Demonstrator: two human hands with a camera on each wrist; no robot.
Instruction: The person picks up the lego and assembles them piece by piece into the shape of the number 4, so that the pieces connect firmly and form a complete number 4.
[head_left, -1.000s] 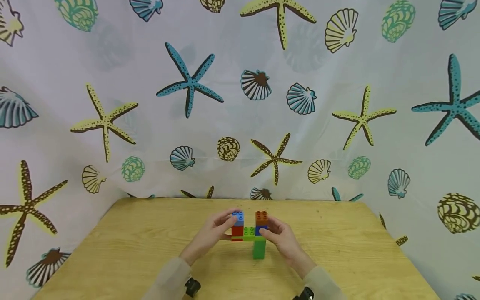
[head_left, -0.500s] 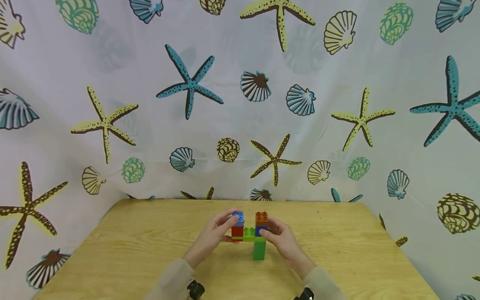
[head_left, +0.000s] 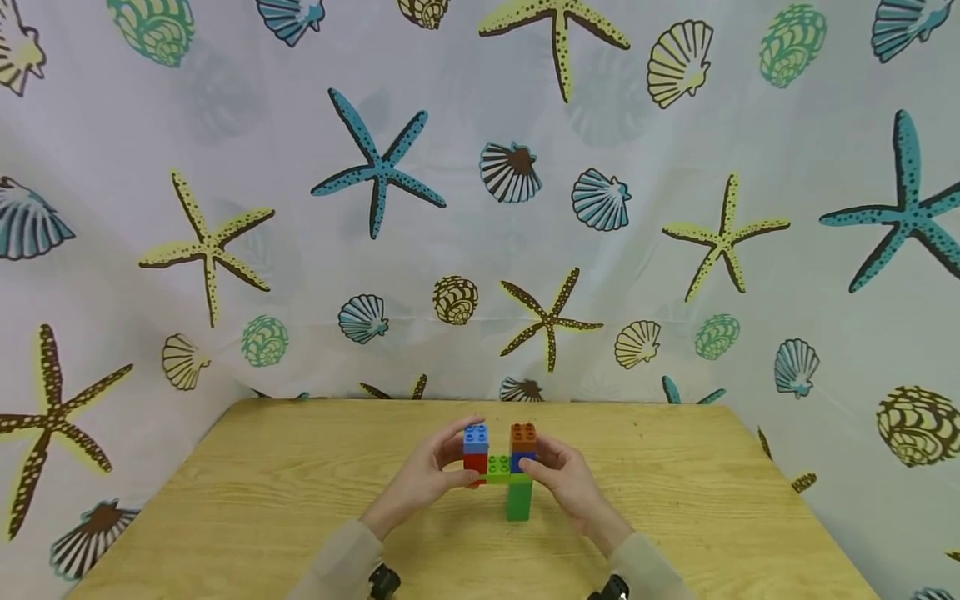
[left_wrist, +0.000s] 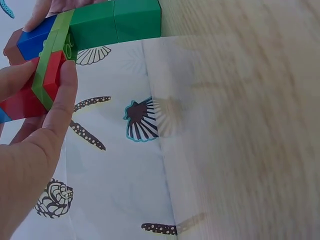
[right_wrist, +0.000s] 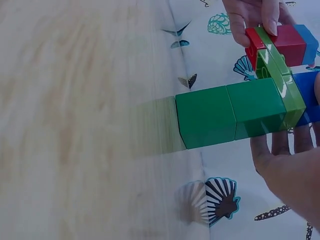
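Two hands are on one toy-brick build at the middle of the table. Its green brick column (right_wrist: 230,115), two bricks tall, carries a light-green brick (head_left: 498,468) that spans sideways. Over the column sit a dark-blue brick (head_left: 517,461) and a brown-orange brick (head_left: 523,437); at the other end are a red brick (head_left: 474,461) and a light-blue brick (head_left: 476,437). A short red piece (left_wrist: 53,79) is under the light-green part's left end. My left hand (head_left: 420,482) pinches this red end, thumb low. My right hand (head_left: 572,487) grips around the dark-blue brick, its far fingers partly hidden.
The build's green column appears to stand on the wooden table (head_left: 300,492). A white cloth (head_left: 420,250) printed with starfish and shells hangs behind the table and along its sides. A dark wrist camera (head_left: 384,581) is strapped at the left sleeve.
My left thumb has shifted from the light-blue brick down to the lower part of the red end. The right hand and the build have stayed nearly in place.
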